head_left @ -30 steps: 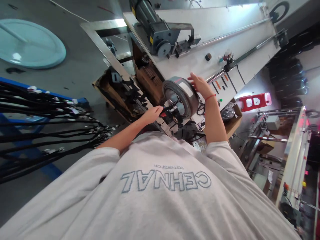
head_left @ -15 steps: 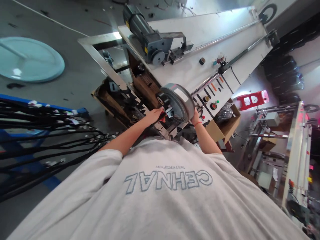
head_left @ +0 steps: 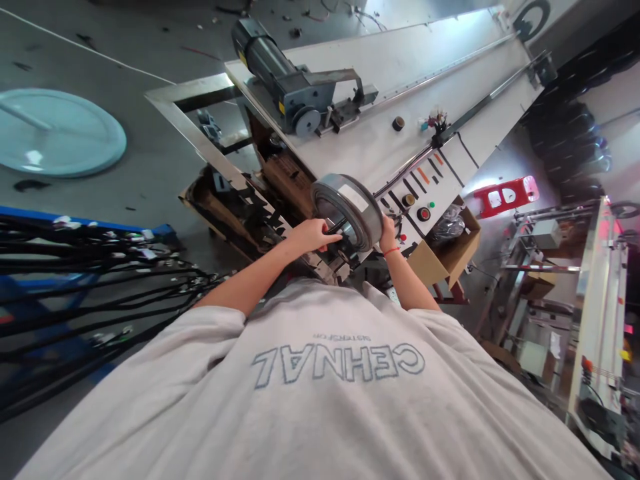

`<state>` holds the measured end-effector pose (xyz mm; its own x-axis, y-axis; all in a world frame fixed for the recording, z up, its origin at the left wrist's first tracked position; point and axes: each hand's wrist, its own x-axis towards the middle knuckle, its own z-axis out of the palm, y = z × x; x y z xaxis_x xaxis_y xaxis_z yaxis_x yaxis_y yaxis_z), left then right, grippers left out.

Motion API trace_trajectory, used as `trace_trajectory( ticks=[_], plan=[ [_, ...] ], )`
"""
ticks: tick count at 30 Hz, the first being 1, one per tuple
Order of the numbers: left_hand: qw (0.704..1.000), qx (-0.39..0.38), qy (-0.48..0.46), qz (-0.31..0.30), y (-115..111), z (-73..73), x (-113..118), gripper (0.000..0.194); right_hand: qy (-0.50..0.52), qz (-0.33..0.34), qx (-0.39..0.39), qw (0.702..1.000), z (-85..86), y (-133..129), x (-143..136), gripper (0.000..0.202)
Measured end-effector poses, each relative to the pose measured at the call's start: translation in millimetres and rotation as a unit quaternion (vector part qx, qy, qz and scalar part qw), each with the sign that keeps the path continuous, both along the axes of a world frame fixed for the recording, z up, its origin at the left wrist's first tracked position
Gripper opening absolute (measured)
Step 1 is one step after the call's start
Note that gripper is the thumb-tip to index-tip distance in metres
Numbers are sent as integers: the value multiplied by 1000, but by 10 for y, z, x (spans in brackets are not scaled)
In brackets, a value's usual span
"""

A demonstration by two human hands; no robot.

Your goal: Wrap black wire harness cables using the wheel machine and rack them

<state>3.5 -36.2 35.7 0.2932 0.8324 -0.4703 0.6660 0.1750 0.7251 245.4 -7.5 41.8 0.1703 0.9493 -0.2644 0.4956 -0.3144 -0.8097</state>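
Observation:
A thick grey roll with a white label on its outer face stands tilted in front of me, at the near end of a white machine table. My right hand grips its right side, with the fingers partly hidden behind the roll. At the open left side, my left hand is closed by the dark hub inside the ring. Its thumb and fingers pinch at a dark bar there, but what exactly they hold is unclear.
A motor with a pulley is mounted on the white table. Control buttons sit right of the roll, beside an open cardboard box. Bundled black cables hang at left. A round pale-blue disc stands on the floor.
The dark hub part inside the roll has swung from its upper left to its lower side. My left hand has moved slightly down. The right hand stays on the roll.

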Motion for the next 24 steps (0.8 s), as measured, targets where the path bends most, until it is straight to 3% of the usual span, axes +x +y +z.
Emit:
trace_trajectory(
  ticks=[2, 5, 7, 9, 12, 14, 17, 19, 21, 22, 24],
  plan=[
    [994, 73, 83, 11, -66, 75, 50, 45, -134, -43, -23, 990, -41, -34, 136, 43],
    [985, 116, 123, 19, -13, 208, -12, 46, -327, -82, -82, 938, -85, 27, 236, 39],
    [983, 137, 119, 25, 108, 312, -139, 50, -377, -59, -92, 920, -135, 18, 245, 37],
    [981, 155, 118, 25, 233, 400, -274, 53, -376, -23, -86, 922, -202, -68, 254, 32],
    [978, 153, 138, 20, 330, 459, -390, 53, -309, -37, -115, 943, -248, -293, 344, 39],
    [977, 141, 155, 25, 332, 462, -394, 53, -209, -67, -147, 965, -159, -480, 440, 36],
    [975, 117, 187, 26, 315, 465, -350, 59, 4, -27, -87, 996, 232, -798, 490, 29],
    [973, 105, 204, 20, 324, 489, -326, 61, 141, 76, -35, 986, 580, -984, 363, 38],
    [973, 99, 208, 15, 347, 531, -320, 62, 284, 213, -102, 929, 835, -1082, 81, 56],
    [973, 97, 207, 13, 357, 558, -322, 63, 352, 272, -175, 878, 886, -1082, -106, 67],
    [973, 99, 207, 6, 363, 618, -331, 64, 444, 345, -319, 763, 813, -985, -512, 86]
  ],
)
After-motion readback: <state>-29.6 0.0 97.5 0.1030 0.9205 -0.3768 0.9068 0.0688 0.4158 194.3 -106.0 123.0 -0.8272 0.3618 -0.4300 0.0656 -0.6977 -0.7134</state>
